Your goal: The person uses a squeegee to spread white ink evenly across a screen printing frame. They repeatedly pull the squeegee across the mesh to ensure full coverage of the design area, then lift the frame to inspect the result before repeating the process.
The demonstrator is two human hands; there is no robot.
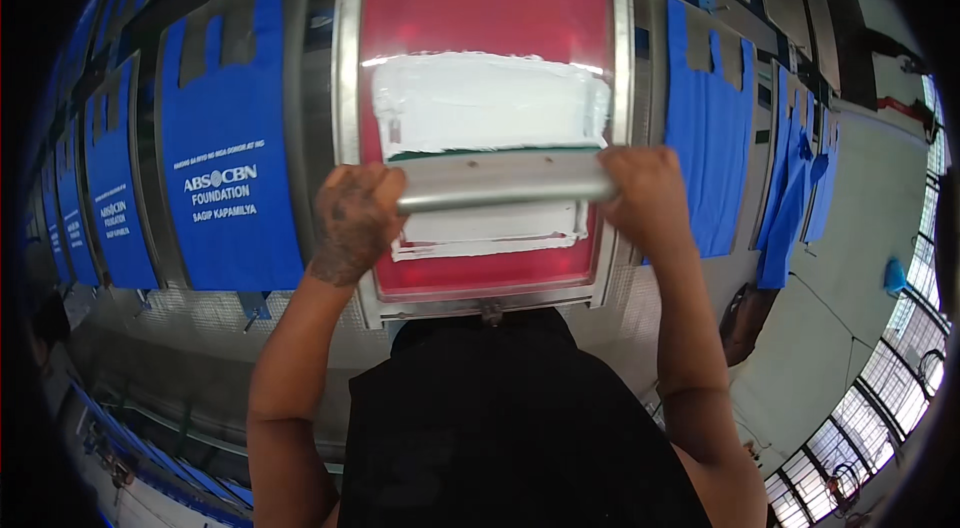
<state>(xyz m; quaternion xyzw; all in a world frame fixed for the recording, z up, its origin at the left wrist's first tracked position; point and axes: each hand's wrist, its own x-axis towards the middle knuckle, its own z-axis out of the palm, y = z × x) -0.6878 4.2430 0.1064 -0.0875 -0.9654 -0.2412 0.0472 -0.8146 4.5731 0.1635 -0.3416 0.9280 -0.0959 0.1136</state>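
Observation:
My left hand (358, 218) and my right hand (645, 196) are closed round the two ends of a wide squeegee (505, 180) with a metal handle. Its green blade edge rests on the mesh of a silk-screen frame (347, 98). White ink (490, 103) covers a broad patch of the red mesh (480, 8) above the squeegee, and a thinner white layer shows below it. Whatever lies under the screen is hidden.
A printed blue bag (225, 228) lies flat on a board to the left, with more printed bags beyond. On the right, plain blue bags (705, 168) lie on similar boards; one hangs over the edge. Metal clamps (490, 313) sit at the frame's near and far ends.

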